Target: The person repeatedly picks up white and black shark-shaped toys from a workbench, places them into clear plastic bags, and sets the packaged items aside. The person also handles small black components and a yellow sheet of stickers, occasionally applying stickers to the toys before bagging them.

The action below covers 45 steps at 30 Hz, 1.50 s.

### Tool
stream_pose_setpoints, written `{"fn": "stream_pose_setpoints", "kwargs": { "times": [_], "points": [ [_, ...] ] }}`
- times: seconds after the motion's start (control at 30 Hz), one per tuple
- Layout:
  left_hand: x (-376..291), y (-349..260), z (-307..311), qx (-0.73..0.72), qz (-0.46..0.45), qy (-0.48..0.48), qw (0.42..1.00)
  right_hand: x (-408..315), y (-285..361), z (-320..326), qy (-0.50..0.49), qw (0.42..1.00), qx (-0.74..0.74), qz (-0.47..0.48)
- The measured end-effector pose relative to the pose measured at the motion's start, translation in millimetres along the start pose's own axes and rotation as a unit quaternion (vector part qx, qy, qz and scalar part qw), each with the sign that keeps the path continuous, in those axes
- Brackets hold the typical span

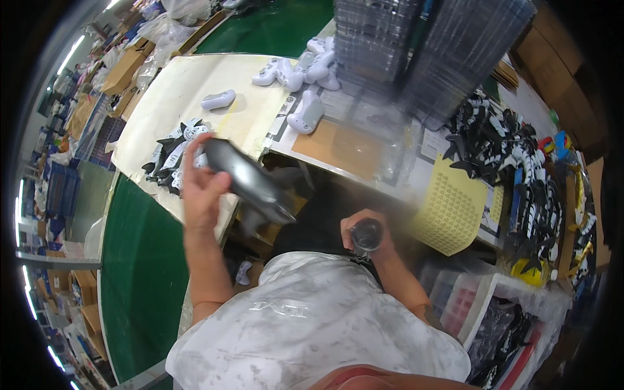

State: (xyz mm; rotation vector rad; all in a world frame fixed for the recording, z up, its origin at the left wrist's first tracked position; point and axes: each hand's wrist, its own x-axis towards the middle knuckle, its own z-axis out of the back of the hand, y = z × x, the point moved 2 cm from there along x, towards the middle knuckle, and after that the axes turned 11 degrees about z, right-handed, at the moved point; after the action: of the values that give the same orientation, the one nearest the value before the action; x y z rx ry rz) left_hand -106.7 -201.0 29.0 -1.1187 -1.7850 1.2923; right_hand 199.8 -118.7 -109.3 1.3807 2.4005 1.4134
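Observation:
My left hand [202, 190], raised at the table's left front corner, grips a glossy dark elongated shell [248, 178], blurred by motion, with a pointed end towards my lap. Beyond that hand is a small pile of black-and-white toy parts [170, 156] on the white tabletop [161, 92]. Close in front of my body, my right hand [385, 234] is closed around a dark, round-ended object [366, 234]. I see that object almost end-on, so its kind cannot be told.
White remote controllers [307, 68] lie at the back of the table, one [306, 113] nearer. Tall stacks of clear plastic trays [375, 44] stand behind. A yellow sticker sheet [451, 209] overhangs the front edge. Right are piled black-and-white toy fish [531, 175] and a white bin [482, 307].

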Motion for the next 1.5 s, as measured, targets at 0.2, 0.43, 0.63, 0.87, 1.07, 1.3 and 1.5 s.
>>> {"fn": "stream_pose_setpoints", "kwargs": {
  "times": [0.2, 0.43, 0.63, 0.87, 1.07, 1.3, 1.5],
  "points": [
    [-21, 132, -73, -0.217, 0.260, 0.177, 0.924, -19, 24, 14, -0.072, 0.975, 0.076, 0.195],
    [-30, 191, -80, -0.099, 0.250, 0.372, 0.889, -39, 50, 7, -0.287, 0.918, 0.242, 0.130],
    [-43, 208, -95, -0.177, 0.291, 0.390, 0.856, -24, 51, -9, -0.286, 0.955, 0.057, 0.054],
    [-22, 199, -98, -0.076, 0.336, 0.333, 0.878, 7, 112, -4, -0.089, 0.932, -0.350, -0.023],
    [3, 168, -101, 0.159, 0.154, 0.405, 0.887, 35, 137, 18, 0.030, 0.841, -0.522, -0.136],
    [13, 146, -110, 0.305, 0.086, 0.404, 0.858, 47, 137, 2, 0.084, 0.756, -0.629, -0.158],
    [20, 140, -120, 0.387, 0.055, 0.429, 0.814, 36, 129, 4, 0.131, 0.726, -0.665, -0.115]
  ]
}}
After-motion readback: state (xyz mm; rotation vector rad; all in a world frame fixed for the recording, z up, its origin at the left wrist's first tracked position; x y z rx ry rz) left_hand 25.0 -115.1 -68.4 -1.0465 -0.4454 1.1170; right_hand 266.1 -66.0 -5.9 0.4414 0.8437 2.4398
